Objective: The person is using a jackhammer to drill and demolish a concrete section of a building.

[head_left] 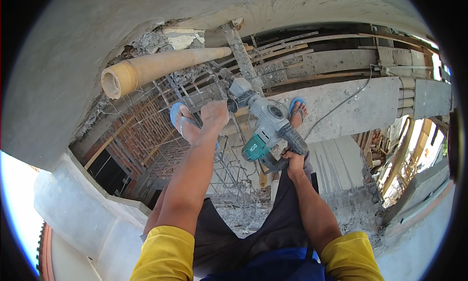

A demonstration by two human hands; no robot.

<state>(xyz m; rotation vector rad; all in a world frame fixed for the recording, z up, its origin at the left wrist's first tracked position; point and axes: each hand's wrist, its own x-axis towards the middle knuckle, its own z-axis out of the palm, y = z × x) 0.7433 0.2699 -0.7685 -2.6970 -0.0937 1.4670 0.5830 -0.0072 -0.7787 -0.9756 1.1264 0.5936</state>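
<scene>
A grey and teal demolition hammer (265, 118) lies slantwise across the middle, its nose turned to the upper left. My left hand (214, 114) is closed round its side handle near the front. At the rear, my right hand (294, 164) is wrapped round the main handle; whether a finger presses the trigger is hidden. The tool's nose (226, 75) comes close to broken concrete (187, 76) with bared steel bars (183, 93). I cannot make out the chisel tip against the rubble. A grey cable (336, 108) runs from the tool to the upper right.
My feet in blue flip-flops (181, 120) stand either side of the tool. A thick bamboo pole (165, 69) crosses at the upper left. Planks (351, 105) lie at right; an upright post (241, 54) stands ahead. Below the rebar, a brick wall (139, 140) shows through a deep gap.
</scene>
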